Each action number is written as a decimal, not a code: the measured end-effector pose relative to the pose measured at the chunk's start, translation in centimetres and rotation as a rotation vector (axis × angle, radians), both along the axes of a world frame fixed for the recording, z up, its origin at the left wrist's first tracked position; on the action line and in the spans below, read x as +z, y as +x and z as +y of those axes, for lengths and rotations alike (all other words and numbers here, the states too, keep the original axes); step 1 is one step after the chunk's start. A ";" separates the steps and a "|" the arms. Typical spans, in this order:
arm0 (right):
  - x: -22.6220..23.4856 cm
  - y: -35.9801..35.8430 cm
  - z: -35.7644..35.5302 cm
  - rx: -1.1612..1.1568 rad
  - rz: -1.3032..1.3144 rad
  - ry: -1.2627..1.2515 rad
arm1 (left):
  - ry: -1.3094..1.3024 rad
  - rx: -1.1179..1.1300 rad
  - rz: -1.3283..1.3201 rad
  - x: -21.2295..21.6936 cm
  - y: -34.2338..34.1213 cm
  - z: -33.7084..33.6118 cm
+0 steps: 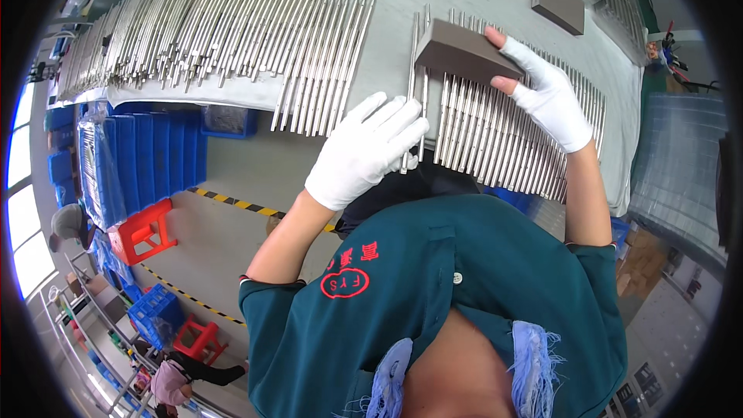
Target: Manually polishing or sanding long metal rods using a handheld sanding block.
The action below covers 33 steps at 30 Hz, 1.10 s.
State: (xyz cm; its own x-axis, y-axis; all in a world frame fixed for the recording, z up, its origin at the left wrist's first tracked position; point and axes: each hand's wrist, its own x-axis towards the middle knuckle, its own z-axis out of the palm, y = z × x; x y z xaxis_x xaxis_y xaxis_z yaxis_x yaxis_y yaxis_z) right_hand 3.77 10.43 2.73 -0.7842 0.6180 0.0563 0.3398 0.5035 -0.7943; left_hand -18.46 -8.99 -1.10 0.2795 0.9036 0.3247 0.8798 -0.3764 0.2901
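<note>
My left hand [370, 149], in a white glove, is closed around the lower part of a thin metal rod [412, 58] at the table's near edge. Part of its grip is hidden under the fingers. A second rod lies just right of it. My right hand [551, 97] wears a white glove with the thumb and a fingertip bare. It grips a grey-brown rectangular block [468, 53], likely an abrasive block, tilted over the far part of a row of metal rods [495, 135]. These rods lie side by side, their near ends over the edge.
More metal rods [325, 62] lie in dense rows on the left of the pale table [393, 19]. A second grey-brown block [559, 4] rests at the back right. Blue crates [151, 151] and a red stool [145, 232] stand at left; another person [172, 379] is lower left.
</note>
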 end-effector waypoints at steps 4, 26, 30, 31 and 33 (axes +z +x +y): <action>1.8 -4.0 -0.8 0.201 -0.078 0.214 | 0.028 -0.032 -0.020 -0.1 0.0 0.1; 0.3 -3.5 -0.2 0.140 0.037 0.051 | 0.079 -0.022 -0.091 -0.6 0.4 0.7; 1.3 0.4 2.6 0.124 -0.074 -0.050 | 0.084 -0.023 -0.115 -0.6 0.1 0.6; 1.4 0.8 2.7 0.084 -0.022 -0.103 | 0.101 -0.027 -0.138 -0.6 0.2 0.6; 1.6 0.8 2.5 0.039 0.029 -0.154 | 0.100 -0.035 -0.119 -0.8 0.2 0.7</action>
State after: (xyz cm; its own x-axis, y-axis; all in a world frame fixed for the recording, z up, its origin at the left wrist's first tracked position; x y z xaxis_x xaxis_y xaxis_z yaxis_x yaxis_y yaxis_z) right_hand 4.53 12.89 4.37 -0.8070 0.5904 -0.0139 0.2981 0.3869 -0.8726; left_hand -18.30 -8.30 -1.86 0.2639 0.8556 0.4453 0.8273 -0.4382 0.3516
